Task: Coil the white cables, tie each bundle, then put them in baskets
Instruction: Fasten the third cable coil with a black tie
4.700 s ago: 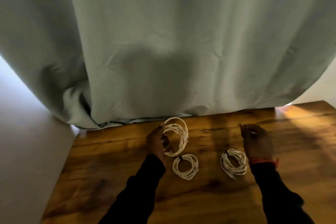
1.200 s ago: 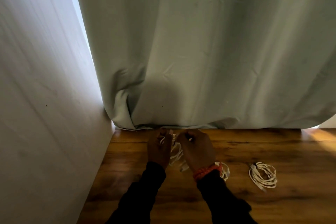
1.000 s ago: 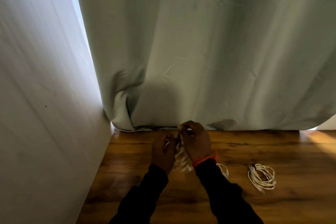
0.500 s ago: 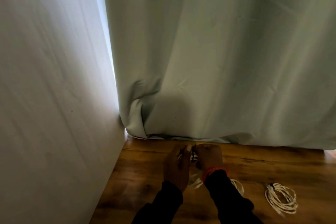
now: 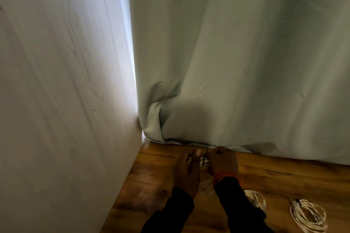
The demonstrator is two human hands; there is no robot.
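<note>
My left hand (image 5: 186, 171) and my right hand (image 5: 223, 161) are close together over the wooden table, both gripping one white cable coil (image 5: 205, 185), which shows only in slivers between and below them. A thin dark tie (image 5: 204, 159) stands between my fingertips, and my right hand pinches its upper end. A second white coil (image 5: 254, 199) lies on the table behind my right forearm, half hidden. A third coil (image 5: 307, 215), bound with a dark tie, lies further right near the frame's lower edge.
The wooden table (image 5: 284, 178) runs along the bottom. A pale wall (image 5: 62, 100) closes the left side. A grey-green curtain (image 5: 236, 62) hangs at the back, its hem resting on the table. No basket is in view.
My right hand came over from the right and joined my left hand on the coil. The view swung up and to the left, so the other two coils now sit lower right.
</note>
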